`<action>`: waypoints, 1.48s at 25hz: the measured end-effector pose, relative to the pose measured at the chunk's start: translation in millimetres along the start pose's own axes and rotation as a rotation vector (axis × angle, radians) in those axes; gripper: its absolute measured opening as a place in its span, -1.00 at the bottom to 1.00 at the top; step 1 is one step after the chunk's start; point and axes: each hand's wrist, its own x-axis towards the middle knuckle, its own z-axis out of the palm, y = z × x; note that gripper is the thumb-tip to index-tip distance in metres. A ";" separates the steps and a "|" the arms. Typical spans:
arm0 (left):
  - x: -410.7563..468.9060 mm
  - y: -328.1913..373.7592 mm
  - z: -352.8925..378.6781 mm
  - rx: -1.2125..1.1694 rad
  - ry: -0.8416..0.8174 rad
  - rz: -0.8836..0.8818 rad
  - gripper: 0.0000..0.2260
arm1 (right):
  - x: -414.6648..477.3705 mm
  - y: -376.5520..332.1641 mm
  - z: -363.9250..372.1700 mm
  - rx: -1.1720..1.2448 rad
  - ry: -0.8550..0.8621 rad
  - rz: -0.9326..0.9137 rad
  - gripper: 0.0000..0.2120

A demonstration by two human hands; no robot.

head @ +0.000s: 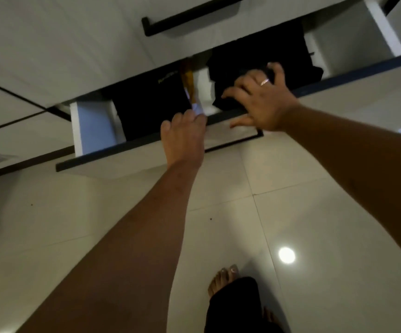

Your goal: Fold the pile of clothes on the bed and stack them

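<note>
So the clothes here aren't on any bed, they're in an open drawer (93,121): a black folded stack (151,102) on the left and a looser black bundle (261,56) on the right, with something yellow and white (189,82) wedged between. Right hand (261,97) is spread flat on the bundle, grip released, thumb over the drawer's front edge. Left hand (185,133) pinches the white bit. My worry: that soft floppy fabric could slump and unfold if tugged, or snag on the hard dark rim. Glossy tile floor (314,224) below
</note>
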 end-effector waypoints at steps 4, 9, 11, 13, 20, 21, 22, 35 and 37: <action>-24.4 -47.4 -10.2 -0.154 -0.553 -0.259 -0.78 | -17.2 -35.6 0.0 0.082 0.124 0.420 -0.56; 5.1 -81.4 0.6 -0.202 -0.571 -0.182 -0.72 | -8.8 -63.4 -19.5 0.130 -0.170 0.322 -0.62; 7.0 -86.2 5.0 -0.132 -0.517 -0.118 -0.71 | 7.1 -61.7 -16.6 0.122 -0.211 0.379 -0.67; 15.9 -91.6 8.8 -0.125 -0.499 -0.068 -0.70 | 17.9 -56.2 -7.5 0.086 -0.198 0.450 -0.74; 93.5 -117.6 50.8 -0.173 -0.553 -0.103 -0.61 | 109.9 -15.9 13.1 0.032 -0.243 0.451 -0.51; 90.1 -121.1 57.0 -0.169 -0.597 -0.054 -0.53 | 109.6 -16.6 20.3 0.026 -0.238 0.458 -0.42; 86.9 -123.8 60.6 -0.173 -0.621 -0.033 -0.45 | 105.1 -16.1 25.3 0.010 -0.215 0.459 -0.36; 39.1 -97.3 -22.5 -0.076 -0.479 -0.043 -0.31 | 77.8 -50.4 -49.0 0.010 -0.398 0.350 -0.26; 19.9 -85.6 -58.1 -0.059 -0.386 -0.018 -0.29 | 58.3 -72.8 -78.8 -0.012 -0.326 0.293 -0.24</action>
